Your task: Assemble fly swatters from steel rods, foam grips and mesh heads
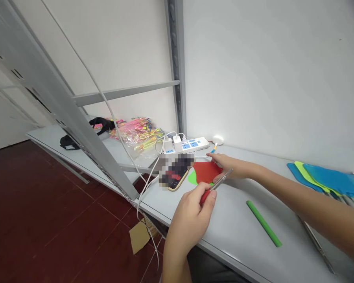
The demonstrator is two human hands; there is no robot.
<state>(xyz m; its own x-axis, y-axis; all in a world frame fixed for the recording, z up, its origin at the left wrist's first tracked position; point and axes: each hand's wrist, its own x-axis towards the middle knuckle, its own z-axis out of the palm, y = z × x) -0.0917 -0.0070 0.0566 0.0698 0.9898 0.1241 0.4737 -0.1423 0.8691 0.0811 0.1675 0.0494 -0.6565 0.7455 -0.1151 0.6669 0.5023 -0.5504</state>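
One red sheet (205,172) lies against the right hand (226,164), grip unclear, beyond the left hand (192,212), clamped on a red-handled rod (222,181).

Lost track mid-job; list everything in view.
Meshes: two, red over green, centre
Red-handled rod: one, silver, left hand
Tube: one, green, foreground
Plain rod: one, silver, right
Mesh stack: several, blue, lime, right
Phone: one, dark, centre
Power strip: one, white, back
Oval device: one, white, back
Cables: several, white, left
Bagged items: many, multicoloured, left
Unclear items: two, black, left
Cardboard: some, brown, floor
Rack: one, grey, left
Tables: two, grey, left, centre
Left hand: one, bare, centre
Right hand: one, bare, centre
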